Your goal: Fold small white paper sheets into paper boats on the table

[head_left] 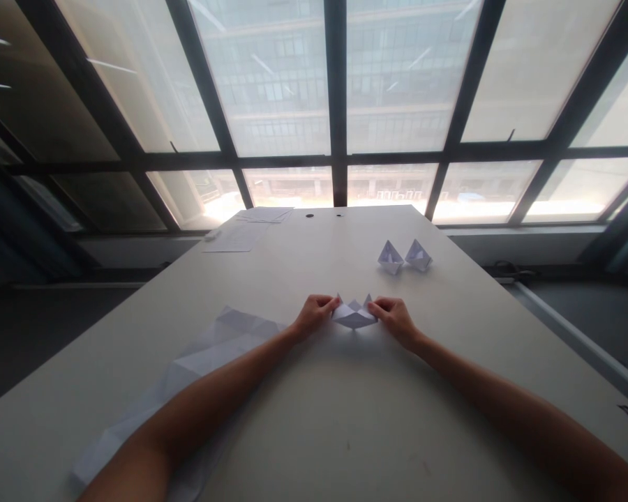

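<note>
A folded white paper boat (354, 318) is stretched between my two hands near the middle of the table. My left hand (317, 312) pinches its left pointed end between thumb and fingers. The right end is gripped the same way by my right hand (395, 317). Between the hands the paper shows a small peak in the centre and a wide folded lower side. Beyond my right hand stand two finished-looking paper boats, a left one (390, 258) and a right one (419, 256), side by side.
Creased white sheets (209, 355) lie on the left, partly under my left forearm. Flat papers (233, 238) rest at the far left of the white table (314, 418), with a small pale item on their edge. Large windows (277, 84) rise behind the far edge.
</note>
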A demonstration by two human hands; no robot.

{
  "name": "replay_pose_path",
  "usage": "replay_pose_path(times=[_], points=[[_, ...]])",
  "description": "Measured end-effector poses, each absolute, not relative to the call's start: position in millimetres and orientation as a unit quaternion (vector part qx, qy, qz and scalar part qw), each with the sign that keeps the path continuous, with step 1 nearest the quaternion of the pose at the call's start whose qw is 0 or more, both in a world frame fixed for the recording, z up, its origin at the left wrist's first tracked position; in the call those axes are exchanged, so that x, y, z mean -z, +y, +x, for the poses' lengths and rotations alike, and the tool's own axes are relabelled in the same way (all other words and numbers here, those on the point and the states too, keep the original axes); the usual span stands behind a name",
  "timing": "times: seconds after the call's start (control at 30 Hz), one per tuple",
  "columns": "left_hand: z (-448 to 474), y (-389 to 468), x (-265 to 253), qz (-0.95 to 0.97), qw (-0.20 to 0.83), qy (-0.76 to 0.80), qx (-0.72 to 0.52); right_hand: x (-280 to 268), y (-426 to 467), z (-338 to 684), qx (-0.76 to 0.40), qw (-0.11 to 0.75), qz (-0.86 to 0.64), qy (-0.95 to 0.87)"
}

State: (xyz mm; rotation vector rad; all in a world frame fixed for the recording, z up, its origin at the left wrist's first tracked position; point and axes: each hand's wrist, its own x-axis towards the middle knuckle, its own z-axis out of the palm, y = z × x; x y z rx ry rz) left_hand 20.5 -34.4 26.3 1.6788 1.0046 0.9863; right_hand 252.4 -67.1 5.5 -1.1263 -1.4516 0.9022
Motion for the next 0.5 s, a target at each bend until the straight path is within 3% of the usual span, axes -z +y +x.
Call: replay_pose_path(times=[0.3,0.5], points=[[17.6,-20.5,-16.6,0.652,0.413,0.379,-0.512,-1.4,-60.1,256.7,-0.309,0.595,-0.463,-0.58],[18.9,-14.7,-13.0,0.613,0.444,0.356,-0.548,-1.9,-55.6,260.3,-0.317,0.613,-0.466,-0.554]])
